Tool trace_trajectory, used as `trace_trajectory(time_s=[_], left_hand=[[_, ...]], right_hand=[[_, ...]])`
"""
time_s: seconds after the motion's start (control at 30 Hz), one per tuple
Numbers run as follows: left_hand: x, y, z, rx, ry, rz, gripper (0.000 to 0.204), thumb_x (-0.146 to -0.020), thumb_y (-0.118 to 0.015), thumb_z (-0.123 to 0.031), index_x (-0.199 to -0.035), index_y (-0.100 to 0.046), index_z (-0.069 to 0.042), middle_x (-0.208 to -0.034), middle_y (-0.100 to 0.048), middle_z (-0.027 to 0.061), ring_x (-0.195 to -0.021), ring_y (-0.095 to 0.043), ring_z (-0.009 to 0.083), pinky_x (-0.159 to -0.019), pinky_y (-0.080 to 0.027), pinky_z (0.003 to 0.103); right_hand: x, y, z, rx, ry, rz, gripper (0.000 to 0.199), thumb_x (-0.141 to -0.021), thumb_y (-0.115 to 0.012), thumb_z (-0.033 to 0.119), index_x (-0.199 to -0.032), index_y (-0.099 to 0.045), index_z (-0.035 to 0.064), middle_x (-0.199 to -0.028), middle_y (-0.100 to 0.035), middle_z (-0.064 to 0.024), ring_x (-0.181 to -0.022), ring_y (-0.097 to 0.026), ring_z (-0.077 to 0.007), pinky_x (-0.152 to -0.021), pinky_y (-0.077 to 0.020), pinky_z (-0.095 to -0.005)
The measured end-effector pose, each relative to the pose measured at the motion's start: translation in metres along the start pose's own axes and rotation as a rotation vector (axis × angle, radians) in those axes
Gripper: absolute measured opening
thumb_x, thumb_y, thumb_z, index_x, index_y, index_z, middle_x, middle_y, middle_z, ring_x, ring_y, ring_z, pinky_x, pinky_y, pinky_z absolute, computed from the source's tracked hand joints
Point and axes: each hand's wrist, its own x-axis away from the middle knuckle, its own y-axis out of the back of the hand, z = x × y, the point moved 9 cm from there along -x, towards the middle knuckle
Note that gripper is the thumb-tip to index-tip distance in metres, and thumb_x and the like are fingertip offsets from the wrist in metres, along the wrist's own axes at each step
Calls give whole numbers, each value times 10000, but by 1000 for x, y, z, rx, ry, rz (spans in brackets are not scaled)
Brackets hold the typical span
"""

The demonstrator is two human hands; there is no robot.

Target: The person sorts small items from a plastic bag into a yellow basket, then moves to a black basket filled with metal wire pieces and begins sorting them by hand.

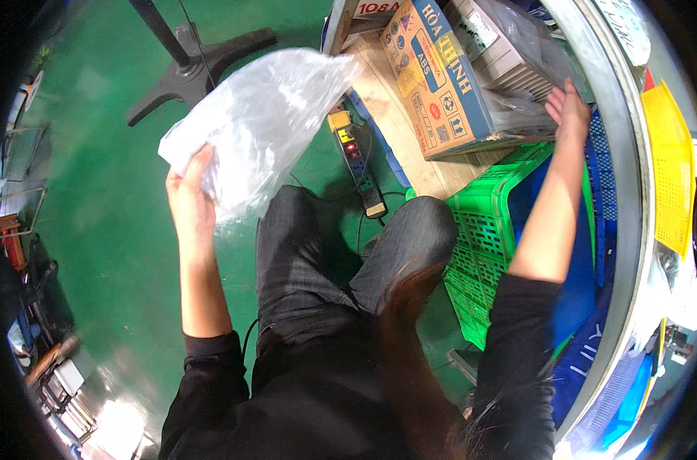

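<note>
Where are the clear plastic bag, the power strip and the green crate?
clear plastic bag (260,123), head view, middle of the crumpled film.
power strip (357,161), head view, middle of its body.
green crate (482,238), head view, its perforated side wall.

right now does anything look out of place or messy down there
Mostly the power strip: it lies loose on the green floor by the person's knees, cable trailing underfoot. Otherwise the left hand holds a crumpled plastic bag; nothing looks spilled.
</note>
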Motion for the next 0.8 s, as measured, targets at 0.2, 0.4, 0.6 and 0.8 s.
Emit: trace_trajectory(time_s=[0.2, 0.4, 0.6, 0.8], left_hand=[[-2, 46, 33, -162, 189, -73, 327, -763, -630, -85, -1061, -546, 21, -985, -601, 87, -886, -570, 166, -784, -442, 289], [2, 69, 39, -259, 188, -111, 319, -772, -630, -87, -1066, -550, 7, -972, -607, 89, -867, -575, 166, -767, -453, 280], [2, 64, 30, -168, 174, -137, 297, -784, -604, -68, -1061, -545, 20, -973, -606, 103, -858, -585, 170, -762, -469, 286], [-2, -2, -6, 193, 281, -14, 324, -797, -577, -139, -1053, -531, 55, -1007, -589, 122, -886, -583, 195, -802, -472, 307]], right_hand=[[-50, -6, -65, -20, -593, 136, 696, -838, -518, 401, -1216, -302, -142, -1040, -547, -233, -801, -634, -258, -558, -550, -267], [-76, -27, -66, 32, -676, 218, 450, -836, -485, 326, -1077, -435, -51, -955, -572, -191, -758, -631, -218, -526, -550, -229], [-77, -38, -71, -2, -542, 109, 365, -852, -435, 270, -1072, -448, -21, -945, -571, -176, -726, -622, -233, -505, -528, -234], [-95, -5, -55, -105, -395, 226, 414, -891, -361, 271, -1123, -385, -71, -911, -570, -226, -710, -631, -273, -507, -534, -241]])
